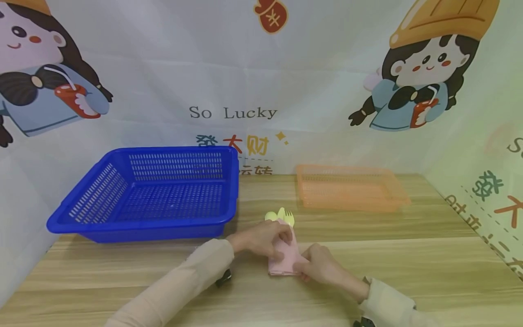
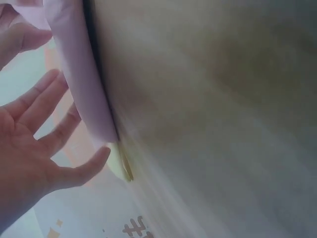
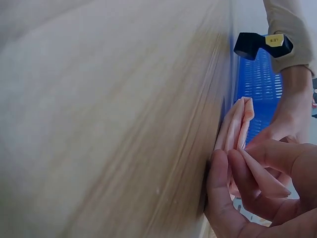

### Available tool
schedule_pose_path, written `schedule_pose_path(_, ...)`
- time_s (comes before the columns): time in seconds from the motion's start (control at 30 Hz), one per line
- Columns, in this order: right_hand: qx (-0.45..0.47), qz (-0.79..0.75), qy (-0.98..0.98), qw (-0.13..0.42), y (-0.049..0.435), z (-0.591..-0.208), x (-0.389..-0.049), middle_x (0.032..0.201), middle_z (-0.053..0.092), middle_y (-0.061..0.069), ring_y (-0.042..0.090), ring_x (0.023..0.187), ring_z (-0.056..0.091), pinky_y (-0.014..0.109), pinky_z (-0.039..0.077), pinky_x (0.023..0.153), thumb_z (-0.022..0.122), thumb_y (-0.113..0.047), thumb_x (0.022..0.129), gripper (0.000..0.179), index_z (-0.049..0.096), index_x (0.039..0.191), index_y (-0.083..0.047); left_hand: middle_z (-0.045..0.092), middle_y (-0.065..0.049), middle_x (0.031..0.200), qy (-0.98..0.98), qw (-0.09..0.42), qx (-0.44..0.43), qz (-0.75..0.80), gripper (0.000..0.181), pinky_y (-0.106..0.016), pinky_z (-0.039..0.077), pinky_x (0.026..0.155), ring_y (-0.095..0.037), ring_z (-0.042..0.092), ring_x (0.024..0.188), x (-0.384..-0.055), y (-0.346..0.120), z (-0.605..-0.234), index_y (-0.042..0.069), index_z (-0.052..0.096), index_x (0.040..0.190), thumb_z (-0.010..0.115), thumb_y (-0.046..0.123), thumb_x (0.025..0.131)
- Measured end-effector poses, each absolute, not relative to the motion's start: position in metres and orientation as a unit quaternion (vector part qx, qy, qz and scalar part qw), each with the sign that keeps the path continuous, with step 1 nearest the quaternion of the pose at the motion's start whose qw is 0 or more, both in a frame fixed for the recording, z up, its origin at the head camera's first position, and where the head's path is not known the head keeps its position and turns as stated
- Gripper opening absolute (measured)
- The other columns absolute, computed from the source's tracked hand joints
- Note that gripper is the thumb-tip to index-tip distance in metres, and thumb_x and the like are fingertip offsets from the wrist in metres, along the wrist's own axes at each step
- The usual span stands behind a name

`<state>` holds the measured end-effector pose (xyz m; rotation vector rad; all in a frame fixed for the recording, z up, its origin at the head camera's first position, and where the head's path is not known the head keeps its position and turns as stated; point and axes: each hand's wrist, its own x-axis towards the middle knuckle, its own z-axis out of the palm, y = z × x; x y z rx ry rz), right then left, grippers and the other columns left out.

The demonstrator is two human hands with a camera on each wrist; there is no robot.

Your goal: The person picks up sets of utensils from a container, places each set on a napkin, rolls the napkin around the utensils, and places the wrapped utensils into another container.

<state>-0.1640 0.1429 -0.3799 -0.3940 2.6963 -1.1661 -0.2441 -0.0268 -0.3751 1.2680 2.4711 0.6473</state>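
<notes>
A pink folded napkin [image 1: 288, 259] lies on the wooden table, wrapped around pale yellow cutlery. Out of its far end stick a spoon [image 1: 270, 216], a fork [image 1: 289, 218] and the end of a third piece [image 1: 281, 212] between them. My left hand [image 1: 259, 238] reaches over the napkin from the left; in the left wrist view its spread fingers [image 2: 49, 101] touch the cloth's side. At the near right corner my right hand [image 1: 324, 265] pinches a flap of the napkin between thumb and fingers. The handles are hidden inside the cloth.
To the left stands a large blue basket [image 1: 143, 229] with slotted walls. A shallow orange basket [image 1: 351, 204] sits at the back right. Behind the table hangs a white printed cloth [image 1: 318, 91]. A black wrist device [image 3: 249, 46] shows on the left sleeve.
</notes>
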Motion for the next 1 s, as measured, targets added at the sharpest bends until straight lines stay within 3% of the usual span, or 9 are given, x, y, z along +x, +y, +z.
schedule_pose_path(0.33, -0.095, -0.409, 0.899, 0.122, 0.139, -0.377, -0.166, 0.054, 0.057, 0.005, 0.013, 0.047, 0.057, 0.02, 0.045, 0.043, 0.064, -0.003, 0.075, 0.017, 0.052, 0.064, 0.0, 0.057, 0.0, 0.088, 0.89, 0.056, 0.424, 0.157, 0.031, -0.023, 0.041, 0.075, -0.012, 0.05, 0.084, -0.23, -0.019, -0.377, 0.01, 0.058, 0.094, 0.073, 0.022, 0.071)
schedule_pose_path(0.5, -0.072, -0.41, 0.902, 0.115, 0.135, -0.376, -0.168, 0.063, 0.057, 0.008, 0.014, 0.049, 0.056, 0.024, 0.048, 0.045, 0.067, 0.0, 0.07, 0.02, 0.053, 0.082, 0.006, 0.053, -0.011, 0.103, 0.94, -0.026, 0.332, 0.073, 0.054, -0.035, 0.047, 0.077, -0.023, 0.049, 0.096, -0.212, -0.012, -0.379, 0.005, 0.053, 0.11, 0.072, 0.038, 0.071)
schedule_pose_path(0.6, -0.066, -0.391, 0.913, 0.092, 0.133, -0.374, -0.171, 0.077, 0.06, 0.014, 0.016, 0.055, 0.054, 0.026, 0.048, 0.048, 0.07, 0.001, 0.065, 0.033, 0.054, 0.092, 0.011, 0.049, -0.016, 0.098, 0.967, -0.051, 0.246, 0.041, 0.067, -0.034, 0.049, 0.069, -0.026, 0.051, 0.089, -0.201, -0.009, -0.377, -0.001, 0.049, 0.11, 0.07, 0.048, 0.069)
schedule_pose_path(0.73, -0.081, -0.389, 0.915, 0.077, 0.13, -0.374, -0.173, 0.081, 0.06, 0.015, 0.015, 0.056, 0.05, 0.025, 0.045, 0.046, 0.07, -0.002, 0.066, 0.037, 0.054, 0.097, 0.013, 0.054, -0.009, 0.075, 0.98, -0.03, 0.193, 0.046, 0.054, -0.029, 0.045, 0.054, -0.02, 0.053, 0.067, -0.195, -0.01, -0.373, 0.0, 0.056, 0.079, 0.068, 0.052, 0.069)
schedule_pose_path(0.77, -0.082, -0.396, 0.911, 0.081, 0.129, -0.374, -0.173, 0.075, 0.058, 0.012, 0.014, 0.053, 0.048, 0.025, 0.043, 0.043, 0.069, -0.002, 0.067, 0.04, 0.053, 0.1, 0.013, 0.054, -0.007, 0.07, 0.98, -0.018, 0.19, 0.049, 0.051, -0.028, 0.043, 0.052, -0.019, 0.052, 0.063, -0.195, -0.011, -0.373, 0.002, 0.056, 0.072, 0.067, 0.052, 0.069)
schedule_pose_path(0.83, -0.089, -0.395, 0.91, 0.084, 0.128, -0.375, -0.175, 0.07, 0.056, 0.009, 0.013, 0.053, 0.048, 0.024, 0.043, 0.043, 0.069, -0.004, 0.068, 0.031, 0.055, 0.093, 0.01, 0.052, -0.003, 0.063, 0.98, 0.0, 0.19, 0.066, 0.047, -0.027, 0.04, 0.048, -0.016, 0.049, 0.058, -0.196, -0.013, -0.374, 0.007, 0.053, 0.062, 0.067, 0.05, 0.07)
schedule_pose_path(1.0, -0.086, -0.361, 0.925, 0.087, 0.121, -0.374, -0.182, 0.065, 0.053, 0.005, 0.014, 0.055, 0.05, 0.024, 0.045, 0.047, 0.07, -0.005, 0.067, 0.019, 0.056, 0.078, 0.001, 0.055, -0.005, 0.065, 0.967, 0.036, 0.183, 0.175, 0.038, -0.027, 0.041, 0.051, -0.017, 0.05, 0.06, -0.201, -0.019, -0.379, 0.005, 0.057, 0.068, 0.072, 0.04, 0.069)
